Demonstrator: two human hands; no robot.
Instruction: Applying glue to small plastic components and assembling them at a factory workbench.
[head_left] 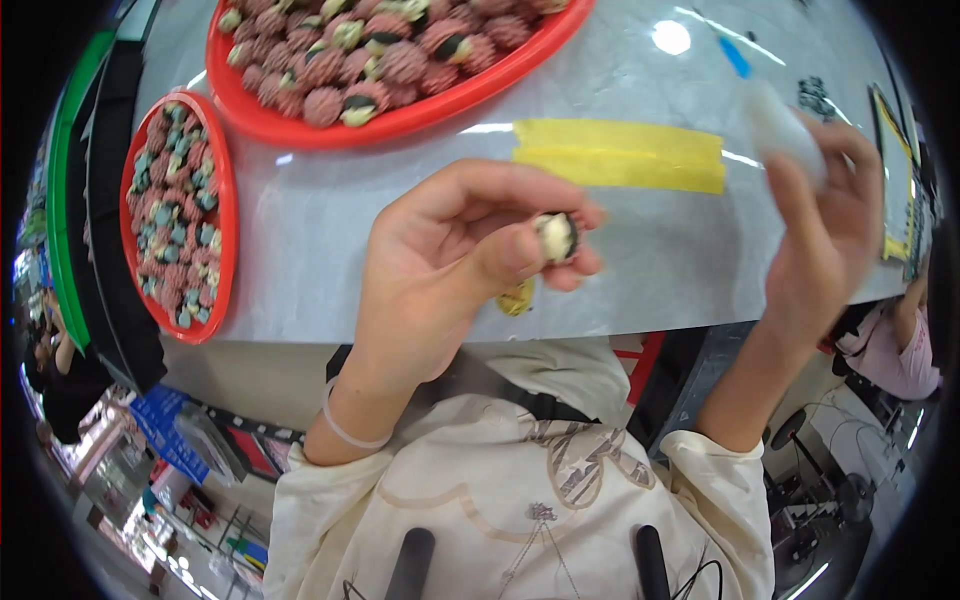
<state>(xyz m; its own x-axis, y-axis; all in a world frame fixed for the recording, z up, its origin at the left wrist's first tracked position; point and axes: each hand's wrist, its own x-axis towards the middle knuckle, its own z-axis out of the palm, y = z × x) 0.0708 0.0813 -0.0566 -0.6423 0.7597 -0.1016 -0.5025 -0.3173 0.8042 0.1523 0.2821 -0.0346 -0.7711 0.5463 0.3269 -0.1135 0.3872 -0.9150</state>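
Observation:
My left hand is raised over the front of the table, its thumb and fingers closed on a small cream-and-black piece. Just below those fingers lies a small yellowish, gold-looking thing, partly hidden. Off to the right, my right hand is wrapped around a white squeeze bottle with a thin blue nozzle; motion smears both. The bottle points away to the far left, apart from the piece in my left hand.
A large red tray at the back holds many pink ridged pieces with cream and black bits. A smaller red tray at left has pink and blue-grey ones. Yellow tape is stuck to the grey tabletop. Black bins stand far left.

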